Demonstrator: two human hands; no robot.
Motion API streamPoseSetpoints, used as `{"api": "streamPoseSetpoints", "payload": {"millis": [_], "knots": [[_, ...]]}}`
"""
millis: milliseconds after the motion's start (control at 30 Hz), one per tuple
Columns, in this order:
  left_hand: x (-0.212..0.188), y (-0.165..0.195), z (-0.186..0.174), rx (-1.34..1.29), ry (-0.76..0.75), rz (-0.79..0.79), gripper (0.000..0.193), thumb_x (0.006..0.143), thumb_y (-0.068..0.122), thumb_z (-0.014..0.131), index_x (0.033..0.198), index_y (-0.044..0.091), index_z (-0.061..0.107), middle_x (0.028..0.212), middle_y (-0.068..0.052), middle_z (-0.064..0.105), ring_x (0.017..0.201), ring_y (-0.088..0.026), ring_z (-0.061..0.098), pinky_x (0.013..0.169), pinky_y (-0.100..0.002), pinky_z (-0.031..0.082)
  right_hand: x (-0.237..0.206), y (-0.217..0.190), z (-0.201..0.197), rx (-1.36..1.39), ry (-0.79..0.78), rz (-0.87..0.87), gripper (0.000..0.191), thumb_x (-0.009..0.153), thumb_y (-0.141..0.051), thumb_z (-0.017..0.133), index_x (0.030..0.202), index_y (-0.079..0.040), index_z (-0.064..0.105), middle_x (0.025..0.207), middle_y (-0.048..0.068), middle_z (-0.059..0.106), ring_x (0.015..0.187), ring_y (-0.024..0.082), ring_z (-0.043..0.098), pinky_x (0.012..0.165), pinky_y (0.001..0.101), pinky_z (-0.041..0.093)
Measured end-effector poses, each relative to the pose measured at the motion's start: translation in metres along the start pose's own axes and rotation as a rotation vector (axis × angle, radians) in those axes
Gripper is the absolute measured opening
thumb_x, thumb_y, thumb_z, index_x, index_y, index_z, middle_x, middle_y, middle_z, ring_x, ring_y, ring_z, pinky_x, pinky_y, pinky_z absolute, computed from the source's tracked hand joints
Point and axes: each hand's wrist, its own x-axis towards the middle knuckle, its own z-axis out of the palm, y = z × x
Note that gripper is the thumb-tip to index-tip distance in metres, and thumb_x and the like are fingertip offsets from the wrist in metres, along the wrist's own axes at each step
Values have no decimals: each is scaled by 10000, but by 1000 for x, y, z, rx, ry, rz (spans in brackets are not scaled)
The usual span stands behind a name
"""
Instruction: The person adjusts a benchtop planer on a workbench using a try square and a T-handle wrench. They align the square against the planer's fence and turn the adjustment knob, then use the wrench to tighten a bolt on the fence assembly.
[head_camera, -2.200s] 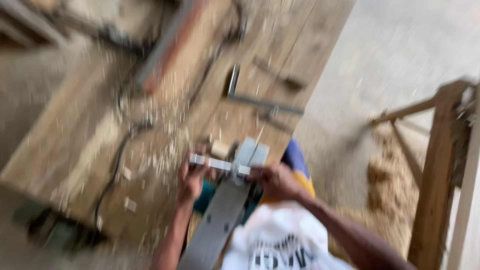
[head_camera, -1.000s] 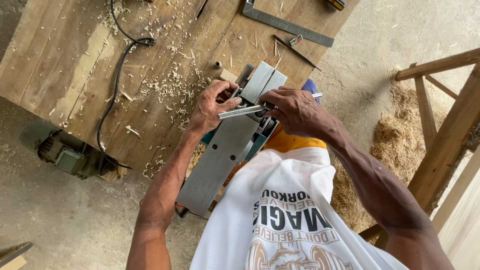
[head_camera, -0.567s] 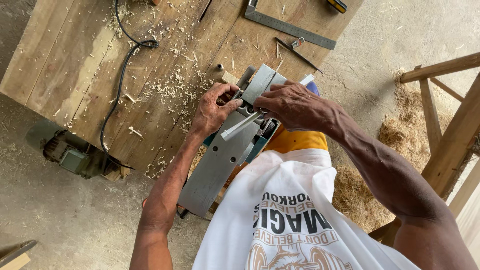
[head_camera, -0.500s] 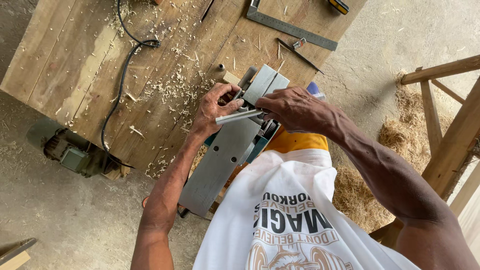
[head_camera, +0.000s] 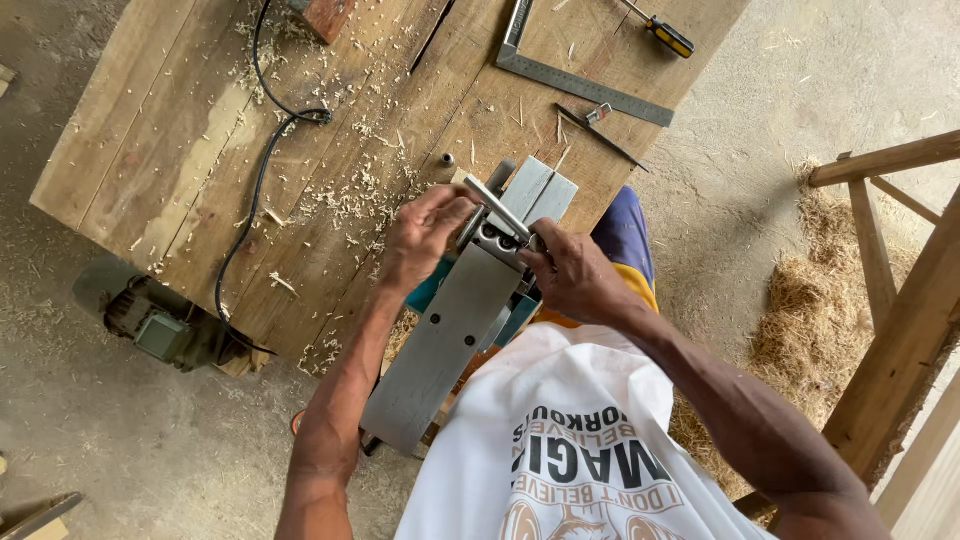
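Observation:
An electric planer (head_camera: 450, 330) lies upside down across my lap, grey sole plate up, its front end resting at the edge of the wooden workbench (head_camera: 180, 170). A thin metal blade strip (head_camera: 497, 208) lies slantwise over the cutter drum slot. My left hand (head_camera: 423, 236) pinches the strip's upper left end. My right hand (head_camera: 576, 280) grips its lower right end against the planer's side. The planer's teal body shows below the plate, partly hidden by my white printed shirt.
On the bench lie a steel square (head_camera: 585, 88), a yellow-handled screwdriver (head_camera: 665, 36), a thin dark pointed tool (head_camera: 600, 135), a small metal cylinder (head_camera: 447, 159), a black cable (head_camera: 262, 170) and shavings. A motor (head_camera: 160, 325) sits on the floor; a wooden frame (head_camera: 890, 330) stands right.
The view has steadied and drawn closer. The blade strip has turned from nearly level to slanting across the drum, and both hands have shifted with it along the planer.

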Motion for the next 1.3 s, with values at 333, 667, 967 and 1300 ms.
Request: {"api": "streamPoseSetpoints", "payload": {"millis": [333, 667, 967, 1300], "knots": [[4, -4, 22, 101, 52, 442, 322, 915, 213, 743, 1221, 148, 667, 1316, -48, 614, 1274, -222, 566, 1079, -378, 568, -10, -7, -21, 3, 47, -272, 204, 924, -96, 663, 1087, 24, 640, 871, 160, 651, 689, 286, 640, 606, 407, 515], [4, -6, 10, 177, 18, 464, 421, 886, 239, 728, 1280, 102, 672, 1380, -79, 642, 1363, -272, 529, 1211, -464, 397, 14, 5, -39, -263, -180, -388, 193, 949, -98, 648, 1131, -33, 651, 925, 103, 672, 852, 280, 658, 724, 404, 524], [6, -16, 11, 194, 21, 454, 399, 915, 190, 753, 1299, 132, 662, 1396, -43, 631, 1369, -255, 517, 1204, -450, 439, 33, 18, -43, -493, -239, -626, 230, 946, -189, 634, 1166, -148, 684, 967, 6, 706, 958, 197, 644, 1012, 448, 459], [5, -13, 8, 186, 6, 413, 391, 906, 186, 756, 1283, 129, 675, 1393, -44, 638, 1363, -243, 529, 1211, -455, 435, 40, 23, -38, -554, -295, -624, 256, 932, -164, 654, 1184, -123, 671, 965, 30, 702, 909, 190, 649, 934, 398, 512]]}}
